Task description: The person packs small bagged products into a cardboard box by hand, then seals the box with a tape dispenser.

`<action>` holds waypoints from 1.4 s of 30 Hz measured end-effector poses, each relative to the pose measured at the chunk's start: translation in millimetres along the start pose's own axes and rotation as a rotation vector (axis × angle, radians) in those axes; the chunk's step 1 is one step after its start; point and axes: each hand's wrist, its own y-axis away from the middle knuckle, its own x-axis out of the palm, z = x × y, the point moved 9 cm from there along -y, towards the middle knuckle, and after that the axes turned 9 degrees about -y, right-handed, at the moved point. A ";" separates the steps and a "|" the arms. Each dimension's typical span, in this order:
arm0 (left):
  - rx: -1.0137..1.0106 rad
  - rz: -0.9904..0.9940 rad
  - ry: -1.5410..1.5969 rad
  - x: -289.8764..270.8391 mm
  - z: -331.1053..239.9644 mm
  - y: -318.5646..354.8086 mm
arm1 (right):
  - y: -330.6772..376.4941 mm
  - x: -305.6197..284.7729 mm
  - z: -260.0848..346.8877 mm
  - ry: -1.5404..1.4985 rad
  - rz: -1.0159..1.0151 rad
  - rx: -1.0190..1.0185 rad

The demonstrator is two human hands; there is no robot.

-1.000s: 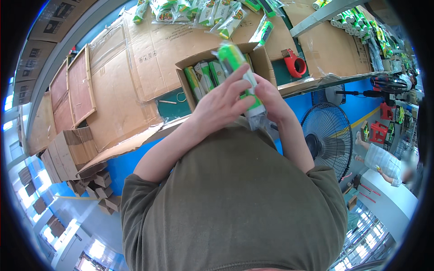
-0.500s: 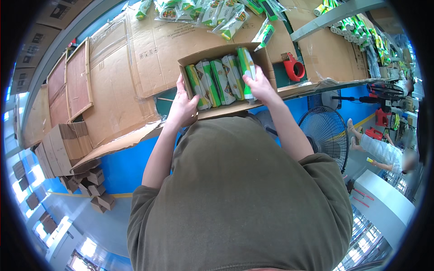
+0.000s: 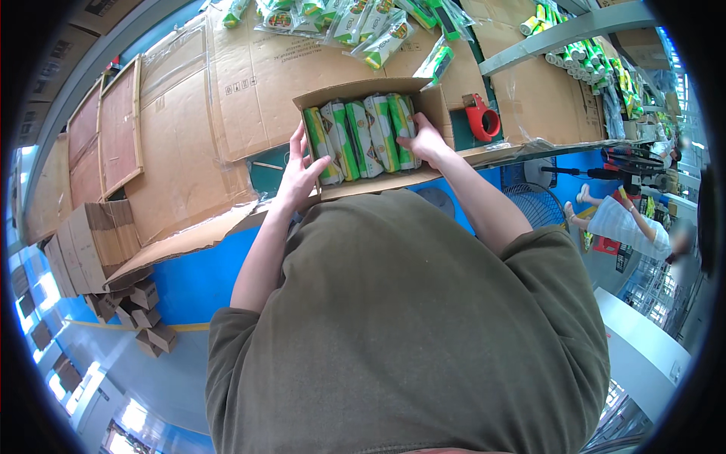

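An open cardboard box stands at the near edge of the work table, right in front of me. Several green-and-white plastic-wrapped packets are lined up side by side on edge in it. My left hand grips the box's left wall, fingers outside and thumb over the rim. At the right end of the row, my right hand reaches into the box. Its thumb lies on the last packet and its fingers are at that packet's right side, partly hidden.
Loose wrapped packets lie beyond the box. A red tape dispenser is to its right, and green-and-white rolls are piled at far right. Folded cartons stand at left. Behind the table's right edge are a fan and another person.
The packet in my right hand has gone down into the right end of the row. It stuck up above the others before. My left hand stays on the box.
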 end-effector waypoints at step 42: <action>0.443 -0.637 -0.902 -1.8 -95.7 48.8 | 37.1 -179.6 135.2 -0.561 -0.228 -0.900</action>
